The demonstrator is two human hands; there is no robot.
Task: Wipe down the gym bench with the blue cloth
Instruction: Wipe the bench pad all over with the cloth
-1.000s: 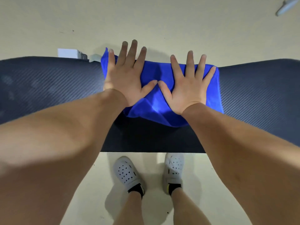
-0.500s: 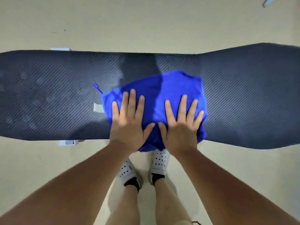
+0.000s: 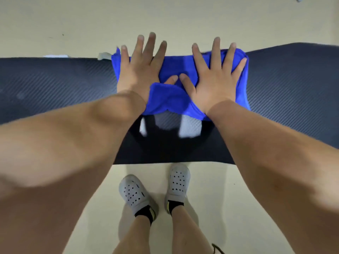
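Left grip: I see the left hand (image 3: 139, 74) wide and flat, fingers spread, palm down on the cloth and curled round nothing.
Right grip: the right hand (image 3: 216, 83) lies the same way, fingers splayed and straight, palm pressing the cloth.
Thumbs: both point inward and nearly meet in the middle; I cannot tell whether they touch.
Fingertips: those of the left hand reach past the far edge of the counter and hang over the floor; those of the right hand sit at that edge.
Blue cloth (image 3: 176, 65): under both palms, at the far edge of the counter. It is bunched into a raised fold between the two wrists, and its right side spreads out beyond the right hand.
Counter (image 3: 55, 85): the gym bench's dark pad with a fine diagonal weave, running left to right across my view.
Pale patches (image 3: 189, 128): two light streaks on the pad just nearer than the cloth; I cannot tell whether they are moisture or glare.
Forearms: bare, reaching in from both lower corners.
Shoes (image 3: 134, 193): a pair of light perforated clogs with dark socks, on the floor at the near side of the counter.
Floor (image 3: 165, 19): plain cream surface.
Small white object (image 3: 103, 55): just beyond the far edge, left of the cloth; too small for me to identify.
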